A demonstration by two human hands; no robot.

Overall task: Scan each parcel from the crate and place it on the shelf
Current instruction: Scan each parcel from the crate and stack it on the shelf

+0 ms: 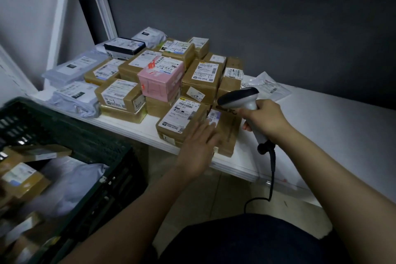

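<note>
The left hand (199, 148) lies flat, fingers straight, on a brown parcel (228, 135) at the front edge of the shelf (321, 126), probably settling it in place. The right hand (266, 121) grips the scanner (239, 96) above that edge, seemingly aimed at its label (213, 117); the crate (70, 133), left of the shelf, holds more

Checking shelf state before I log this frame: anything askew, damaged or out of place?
Nothing spilled or visibly damaged. Minor: the front labelled parcel by the left hand sits right at the front edge of the shelf, and the front grey mailer on the left slumps close to that edge too. Stacking is uneven throughout.
</note>
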